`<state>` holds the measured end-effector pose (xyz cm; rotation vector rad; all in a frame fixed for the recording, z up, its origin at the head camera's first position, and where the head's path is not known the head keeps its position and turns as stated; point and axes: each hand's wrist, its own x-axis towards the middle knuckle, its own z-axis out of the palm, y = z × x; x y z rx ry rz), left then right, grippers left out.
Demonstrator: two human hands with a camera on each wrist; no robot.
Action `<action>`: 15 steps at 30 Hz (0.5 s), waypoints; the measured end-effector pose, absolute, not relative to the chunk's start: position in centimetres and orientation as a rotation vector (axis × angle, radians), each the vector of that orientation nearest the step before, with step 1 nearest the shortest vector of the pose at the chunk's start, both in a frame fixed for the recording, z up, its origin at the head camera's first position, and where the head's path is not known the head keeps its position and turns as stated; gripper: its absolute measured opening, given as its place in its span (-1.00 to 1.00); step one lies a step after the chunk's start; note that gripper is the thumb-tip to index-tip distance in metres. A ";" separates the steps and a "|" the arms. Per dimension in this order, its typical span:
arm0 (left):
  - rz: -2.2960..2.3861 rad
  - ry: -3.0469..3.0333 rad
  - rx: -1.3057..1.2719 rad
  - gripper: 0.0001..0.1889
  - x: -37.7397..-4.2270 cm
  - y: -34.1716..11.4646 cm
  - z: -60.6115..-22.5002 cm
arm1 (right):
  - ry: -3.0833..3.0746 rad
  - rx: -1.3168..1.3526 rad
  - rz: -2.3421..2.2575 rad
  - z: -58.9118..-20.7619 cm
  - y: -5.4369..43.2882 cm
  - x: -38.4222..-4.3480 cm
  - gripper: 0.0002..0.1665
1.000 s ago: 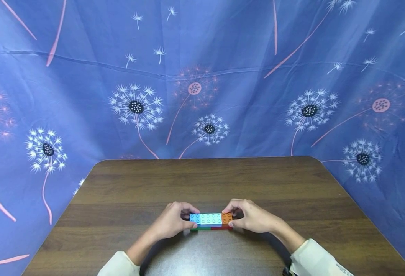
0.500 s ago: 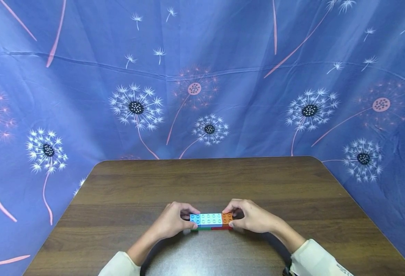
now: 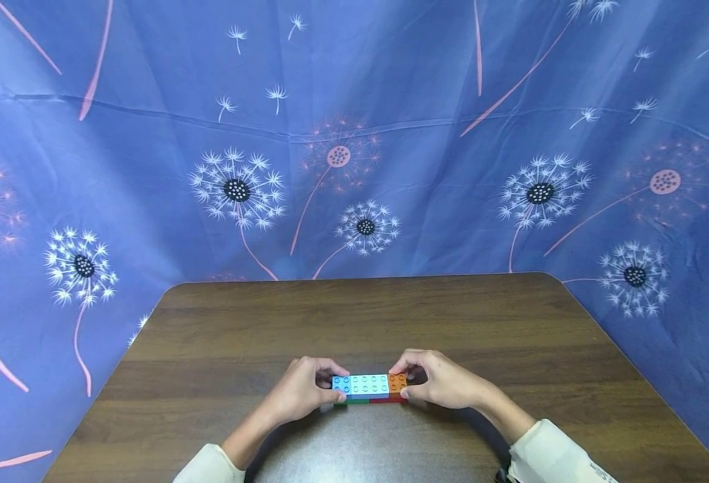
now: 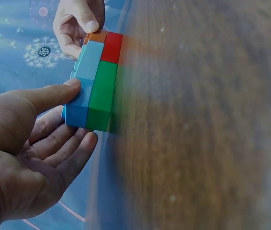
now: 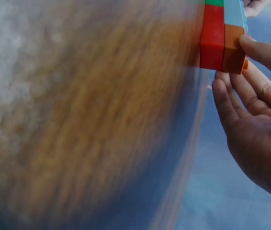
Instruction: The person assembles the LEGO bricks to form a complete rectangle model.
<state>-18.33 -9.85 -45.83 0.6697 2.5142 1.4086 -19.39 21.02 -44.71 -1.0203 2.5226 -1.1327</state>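
A low two-layer row of toy building bricks stands on the wooden table, front and centre. Its top layer runs from a blue brick [image 3: 341, 384] through a pale blue brick [image 3: 369, 384] to an orange brick [image 3: 398, 382]. Underneath lie a green brick [image 4: 102, 93] and a red brick [image 5: 212, 38]. My left hand [image 3: 298, 390] pinches the blue brick at the left end, thumb on the near side and fingers at the back. At the opposite end my right hand [image 3: 445, 381] pinches the orange brick in the same way.
The dark wooden table [image 3: 354, 315] reaches back to a blue curtain [image 3: 426, 168] printed with dandelions. Pale sleeves [image 3: 212, 464] cover both forearms, and a dark band shows at the right cuff.
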 end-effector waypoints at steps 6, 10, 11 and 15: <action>1.352 2.564 0.734 -0.66 -18.4 -10.2 -46.0 | 2.531 -1.029 -1.123 -44.9 20.9 -19.5 -0.68; 1.367 2.522 0.757 -0.66 -18.6 -10.4 -45.6 | 2.490 -1.001 -1.168 -44.9 21.4 -19.7 -0.64; 1.385 2.500 0.753 -0.66 -18.7 -10.4 -45.5 | 2.474 -0.992 -1.187 -44.8 21.5 -19.8 -0.63; 1.488 2.394 0.713 -0.66 -19.2 -10.6 -45.0 | 2.407 -0.985 -1.289 -44.7 22.0 -20.3 -0.63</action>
